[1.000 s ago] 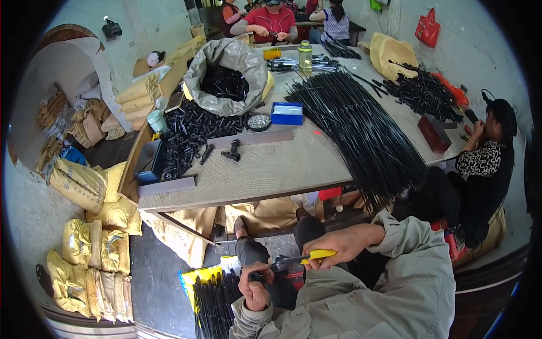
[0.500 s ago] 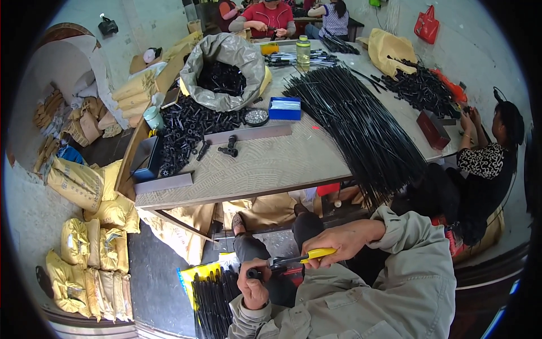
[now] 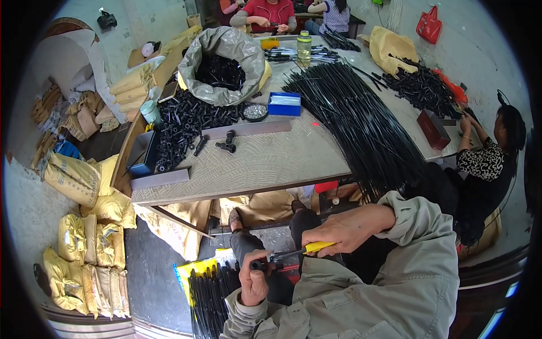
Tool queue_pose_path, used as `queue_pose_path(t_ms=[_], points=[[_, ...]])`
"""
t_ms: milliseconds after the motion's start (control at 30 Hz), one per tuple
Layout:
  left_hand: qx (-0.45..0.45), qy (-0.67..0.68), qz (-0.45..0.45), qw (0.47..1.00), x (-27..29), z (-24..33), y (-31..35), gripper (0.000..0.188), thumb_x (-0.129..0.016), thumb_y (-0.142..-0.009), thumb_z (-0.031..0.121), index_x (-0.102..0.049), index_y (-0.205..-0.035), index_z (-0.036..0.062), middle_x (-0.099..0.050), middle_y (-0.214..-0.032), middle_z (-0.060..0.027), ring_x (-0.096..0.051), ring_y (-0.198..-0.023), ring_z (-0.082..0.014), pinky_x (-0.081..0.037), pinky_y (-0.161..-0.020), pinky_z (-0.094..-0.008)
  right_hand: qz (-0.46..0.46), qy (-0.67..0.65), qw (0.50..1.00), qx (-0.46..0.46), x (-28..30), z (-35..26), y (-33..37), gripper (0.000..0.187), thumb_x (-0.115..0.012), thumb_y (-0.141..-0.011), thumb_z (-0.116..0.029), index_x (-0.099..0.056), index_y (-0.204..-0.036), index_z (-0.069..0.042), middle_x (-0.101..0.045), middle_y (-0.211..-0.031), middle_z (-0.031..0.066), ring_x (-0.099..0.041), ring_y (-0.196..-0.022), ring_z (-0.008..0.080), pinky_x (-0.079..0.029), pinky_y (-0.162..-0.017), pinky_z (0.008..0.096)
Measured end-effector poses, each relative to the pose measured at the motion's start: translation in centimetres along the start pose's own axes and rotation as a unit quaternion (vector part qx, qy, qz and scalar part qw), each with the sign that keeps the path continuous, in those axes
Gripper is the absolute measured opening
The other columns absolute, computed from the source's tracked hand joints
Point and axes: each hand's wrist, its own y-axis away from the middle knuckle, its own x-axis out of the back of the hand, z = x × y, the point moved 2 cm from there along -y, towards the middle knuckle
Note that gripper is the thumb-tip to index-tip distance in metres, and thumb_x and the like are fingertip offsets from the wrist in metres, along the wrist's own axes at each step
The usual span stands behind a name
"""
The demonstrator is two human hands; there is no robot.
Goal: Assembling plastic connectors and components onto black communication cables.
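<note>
Two hands are on this job, both low in the frame at about 6 o'clock. The person's right hand point(image 3: 344, 230) is wrapped tight around the yellow handle of a screwdriver point(image 3: 293, 252), while the left hand point(image 3: 255, 281) is closed around a small black fitting point(image 3: 261, 264) that the tip meets. From the left hand's spot, the tool comes in from roughly 2 o'clock.

Looks like a fastening or prying step on that fitting. To do it well, the person would want the shaft in line with the fitting, not angled, and the left thumb kept out of the tip's path, since a slip would go straight into the palm. Steady pressure beats speed here.

Finished or waiting black rods point(image 3: 210, 294) sit in a bundle at 7 o'clock of the left hand, on a yellow sheet point(image 3: 192, 270). Up on the table point(image 3: 271, 164) at 12 o'clock there's a long fan of black rods point(image 3: 361, 124), a heap of black fittings point(image 3: 186, 118) and a grey sack point(image 3: 226, 48).
</note>
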Motion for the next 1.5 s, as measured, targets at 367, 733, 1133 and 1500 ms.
queue_pose_path(t_ms=[367, 733, 1133, 1500], points=[[-0.006, -0.031, 0.025, 0.999, 0.1, -0.3, 0.0, 0.062, -0.034, -0.085, 0.058, -0.05, -0.099, 0.0004, -0.051, -0.069, -0.004, -0.045, -0.058, -0.0079, -0.033, -0.051, -0.0202, -0.012, 0.053, 0.998, 0.026, 0.8, -0.6, -1.1, 0.019, -0.048, -0.087, -0.016, -0.037, -0.098, -0.004, -0.052, -0.073, 0.018, -0.054, -0.065, 0.0351, -0.036, -0.053, 0.0431], [-0.008, 0.001, -0.009, 1.0, 1.0, -1.3, 0.1, 0.058, -0.032, -0.088, 0.054, -0.05, -0.099, 0.0004, -0.051, -0.069, -0.0032, -0.043, -0.053, -0.0067, -0.033, -0.049, -0.0188, -0.004, 0.087, 0.996, 0.026, -1.0, 0.2, -2.8, 0.017, -0.045, -0.084, -0.008, -0.037, -0.098, -0.003, -0.051, -0.08, 0.017, -0.054, -0.063, 0.0339, -0.037, -0.051, 0.042], [-0.361, -0.011, 0.512, 0.78, 14.8, 12.3, 3.1, 0.061, -0.045, -0.085, 0.049, -0.041, -0.121, -0.0003, -0.037, -0.066, 0.0004, -0.026, -0.05, -0.0084, -0.021, -0.042, -0.0213, 0.34, 0.424, 0.823, -0.164, 8.7, 16.0, -8.2, 0.035, -0.063, -0.073, -0.034, -0.053, -0.099, -0.013, -0.056, -0.097, 0.0095, -0.055, -0.091, 0.0283, -0.046, -0.069, 0.0376], [-0.026, -0.281, 0.289, 0.915, 25.4, -4.2, 7.7, 0.033, -0.054, -0.087, 0.021, -0.052, -0.116, 0.005, -0.063, -0.078, -0.0106, -0.057, -0.061, -0.0157, -0.044, -0.058, -0.0231, 0.268, 0.464, 0.839, -0.099, 7.8, 15.6, -5.6, 0.034, -0.054, -0.085, -0.021, -0.048, -0.114, -0.003, -0.053, -0.105, 0.0156, -0.05, -0.098, 0.0333, -0.04, -0.083, 0.0371]])
